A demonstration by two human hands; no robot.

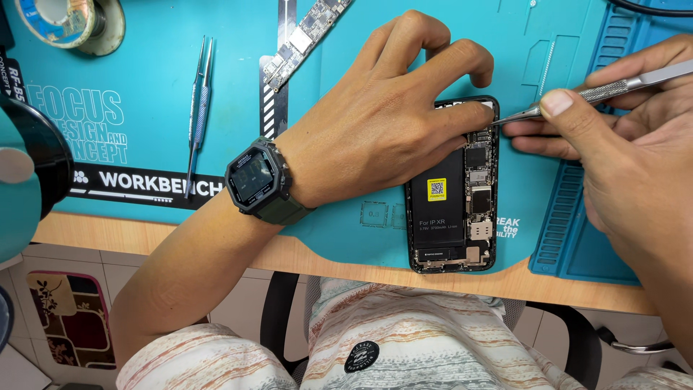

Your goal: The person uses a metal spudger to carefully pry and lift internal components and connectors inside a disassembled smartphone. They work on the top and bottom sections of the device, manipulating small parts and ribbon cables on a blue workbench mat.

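One teal work mat [180,87] covers the desk. One opened phone [452,209] lies at the mat's front edge, pinned by the left hand [382,123], fingers pressed on its top. Right hand [635,152] pinches one pair of tweezers [577,95], tips inside the phone. One spare pair of tweezers [198,101] and two circuit boards [299,40] lie near the back edge.

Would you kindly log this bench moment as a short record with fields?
Left hand: presses on the top of the opened phone, fingers curled over its upper edge
Right hand: grip on metal tweezers, tips at the phone's upper right corner
Phone: lies open on the teal work mat, battery and boards exposed
Nearby: spare tweezers, loose circuit board
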